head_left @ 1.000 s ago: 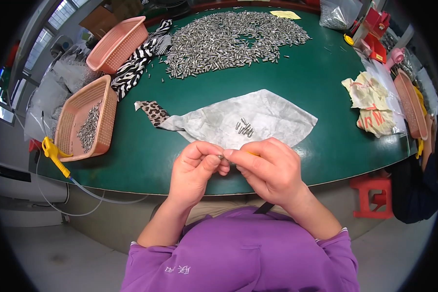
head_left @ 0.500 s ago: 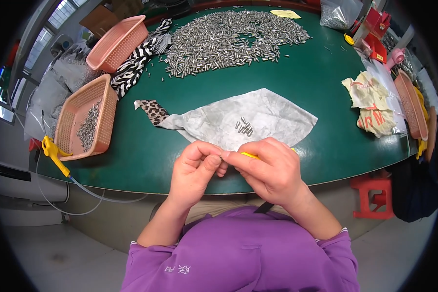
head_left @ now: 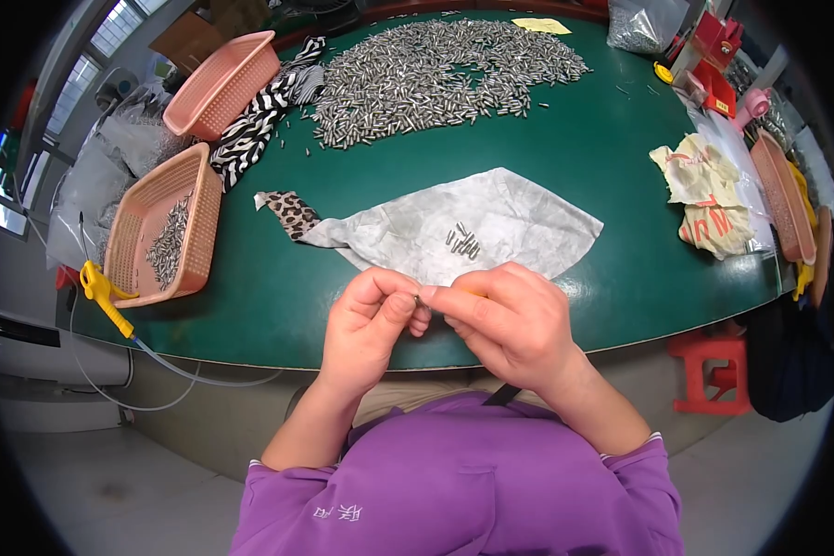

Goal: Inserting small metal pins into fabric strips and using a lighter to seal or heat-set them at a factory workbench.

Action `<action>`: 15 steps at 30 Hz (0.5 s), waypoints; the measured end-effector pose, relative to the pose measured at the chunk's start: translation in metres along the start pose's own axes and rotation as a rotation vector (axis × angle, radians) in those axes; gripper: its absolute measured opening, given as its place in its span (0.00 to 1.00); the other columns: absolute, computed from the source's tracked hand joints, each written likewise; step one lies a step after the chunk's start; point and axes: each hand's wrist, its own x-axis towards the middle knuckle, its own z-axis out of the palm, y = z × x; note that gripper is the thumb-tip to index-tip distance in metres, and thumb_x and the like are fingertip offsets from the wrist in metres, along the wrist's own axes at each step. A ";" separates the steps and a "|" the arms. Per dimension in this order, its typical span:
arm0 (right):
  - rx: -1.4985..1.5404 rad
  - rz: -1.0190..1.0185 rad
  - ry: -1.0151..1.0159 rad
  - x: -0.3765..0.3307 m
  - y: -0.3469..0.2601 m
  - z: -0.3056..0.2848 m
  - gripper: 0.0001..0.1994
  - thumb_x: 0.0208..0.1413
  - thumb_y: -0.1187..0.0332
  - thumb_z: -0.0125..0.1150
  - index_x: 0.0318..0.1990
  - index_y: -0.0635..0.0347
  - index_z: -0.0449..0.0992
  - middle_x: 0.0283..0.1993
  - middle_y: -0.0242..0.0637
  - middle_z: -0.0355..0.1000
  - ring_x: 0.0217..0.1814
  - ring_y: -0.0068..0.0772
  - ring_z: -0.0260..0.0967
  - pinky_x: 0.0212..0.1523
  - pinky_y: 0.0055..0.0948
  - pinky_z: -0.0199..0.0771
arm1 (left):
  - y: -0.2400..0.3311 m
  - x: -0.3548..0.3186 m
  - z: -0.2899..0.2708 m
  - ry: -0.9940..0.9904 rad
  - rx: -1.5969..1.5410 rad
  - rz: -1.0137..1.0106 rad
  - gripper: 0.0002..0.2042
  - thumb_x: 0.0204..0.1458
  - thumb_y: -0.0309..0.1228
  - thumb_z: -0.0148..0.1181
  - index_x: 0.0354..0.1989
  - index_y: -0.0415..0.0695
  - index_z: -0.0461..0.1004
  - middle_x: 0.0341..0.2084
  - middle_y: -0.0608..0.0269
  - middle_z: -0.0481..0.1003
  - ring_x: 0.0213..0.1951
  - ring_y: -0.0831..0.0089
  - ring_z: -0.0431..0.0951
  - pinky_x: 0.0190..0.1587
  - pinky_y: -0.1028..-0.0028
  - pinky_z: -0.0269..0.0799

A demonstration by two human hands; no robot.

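Observation:
Both hands meet over the table's near edge, fingertips close together. My left hand (head_left: 369, 320) is closed, its thumb and forefinger pinching a small dark metal piece (head_left: 417, 299), mostly hidden by fingers. My right hand (head_left: 519, 320) is closed around a slim yellow thing, of which only a sliver shows between the fingers; its kind is hidden. The right thumb and forefinger tips touch or nearly touch the piece in the left. Just beyond the hands lies a grey-white cloth (head_left: 528, 218) with a small group of metal pins (head_left: 462, 243) on it.
A large heap of metal pins (head_left: 417, 83) covers the far part of the green table (head_left: 621, 306). At left stand two pink baskets (head_left: 208, 199), a zebra-striped cloth (head_left: 250, 130) and a yellow air gun (head_left: 107, 296) with its hose. Crumpled cream bags (head_left: 709, 204) lie at right.
Less of the yellow thing shows in my right hand now. Both hands stay in nearly the same place, with only slight finger movement.

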 end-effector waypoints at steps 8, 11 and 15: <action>0.015 -0.004 0.010 0.001 0.000 0.002 0.17 0.43 0.75 0.69 0.44 0.53 0.82 0.30 0.31 0.75 0.25 0.30 0.68 0.24 0.27 0.68 | -0.001 0.000 -0.001 0.003 -0.012 0.027 0.06 0.63 0.30 0.56 0.39 0.40 0.71 0.33 0.62 0.76 0.34 0.78 0.75 0.39 0.76 0.73; 0.008 0.002 -0.002 0.000 0.000 0.001 0.17 0.43 0.75 0.69 0.44 0.53 0.82 0.31 0.31 0.75 0.25 0.30 0.69 0.25 0.27 0.68 | -0.001 0.001 -0.001 -0.017 -0.011 0.026 0.05 0.63 0.29 0.56 0.39 0.40 0.71 0.33 0.63 0.76 0.34 0.78 0.74 0.39 0.76 0.73; -0.056 -0.012 0.004 0.001 0.001 0.000 0.17 0.42 0.75 0.69 0.44 0.53 0.82 0.32 0.31 0.74 0.27 0.31 0.70 0.25 0.28 0.68 | 0.000 -0.002 0.000 -0.055 0.099 0.006 0.05 0.63 0.29 0.56 0.39 0.40 0.71 0.32 0.63 0.75 0.33 0.78 0.74 0.38 0.77 0.72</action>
